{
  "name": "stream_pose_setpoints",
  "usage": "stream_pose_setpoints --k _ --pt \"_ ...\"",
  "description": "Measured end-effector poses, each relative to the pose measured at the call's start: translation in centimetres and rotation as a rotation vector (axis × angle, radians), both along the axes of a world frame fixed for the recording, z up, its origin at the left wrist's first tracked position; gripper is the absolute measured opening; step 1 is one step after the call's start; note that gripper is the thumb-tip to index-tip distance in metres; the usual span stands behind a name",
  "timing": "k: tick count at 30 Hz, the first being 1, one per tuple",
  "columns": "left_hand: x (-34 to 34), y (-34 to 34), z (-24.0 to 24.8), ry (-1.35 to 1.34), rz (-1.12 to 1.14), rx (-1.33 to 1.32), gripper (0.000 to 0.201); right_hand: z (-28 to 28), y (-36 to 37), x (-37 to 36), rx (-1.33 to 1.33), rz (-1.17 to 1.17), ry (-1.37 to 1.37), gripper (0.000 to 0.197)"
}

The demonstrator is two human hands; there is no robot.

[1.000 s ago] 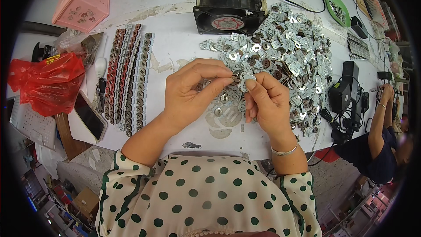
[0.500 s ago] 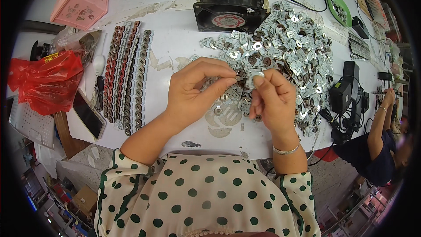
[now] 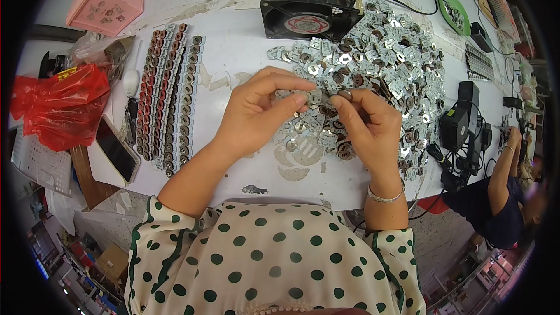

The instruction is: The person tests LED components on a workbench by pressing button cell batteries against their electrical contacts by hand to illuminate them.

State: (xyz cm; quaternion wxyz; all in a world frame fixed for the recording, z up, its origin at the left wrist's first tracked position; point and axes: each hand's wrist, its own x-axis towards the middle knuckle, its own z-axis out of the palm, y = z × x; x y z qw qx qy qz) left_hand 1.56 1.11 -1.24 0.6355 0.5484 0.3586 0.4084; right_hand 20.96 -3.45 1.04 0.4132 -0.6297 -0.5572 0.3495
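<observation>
Head view: before us, on the person's side of the black fan (image 3: 312,14), the left hand (image 3: 254,111) pinches a silvery metal piece (image 3: 315,98) between thumb and fingers; the right hand (image 3: 373,125), just beside it, grips a dark disc (image 3: 345,94) between thumb and forefinger. Loose metal parts (image 3: 417,84) spread from the fan's right side; assembled rows (image 3: 174,90) lie to its left.

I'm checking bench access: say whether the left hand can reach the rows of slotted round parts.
Likely yes: nothing stands on the white tabletop between the left hand and the rows of slotted round parts, though that hand seems occupied with a small metal part.
</observation>
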Motion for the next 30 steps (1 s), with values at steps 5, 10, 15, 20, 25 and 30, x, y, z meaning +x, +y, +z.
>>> stream_pose_setpoints --k 5,10,15,20,25,30 --pt "-0.4 0.4 0.5 -0.012 -0.024 -0.246 0.023 0.0 -0.3 0.4 -0.126 0.111 0.152 0.017" --pt "-0.7 0.7 0.9 -0.004 -0.003 -0.206 0.018 0.6 -0.5 0.8 -0.257 0.108 0.330 0.017" --pt "-1.2 0.8 1.2 0.027 -0.099 -0.241 0.016 1.1 -0.2 0.9 -0.363 0.202 0.356 0.016" --pt "-1.3 0.9 0.9 0.072 -0.156 -0.341 0.015 0.3 -0.6 0.3 -0.297 0.281 0.428 0.020" --pt "-1.2 0.3 0.0 -0.312 -0.244 -0.519 0.015 -0.1 -0.9 -0.1 -0.355 0.318 0.881 0.022" --pt "0.0 -0.2 0.5 -0.131 -0.038 -0.073 0.016 -0.4 -0.6 -0.7 -0.278 0.079 0.700 0.021"
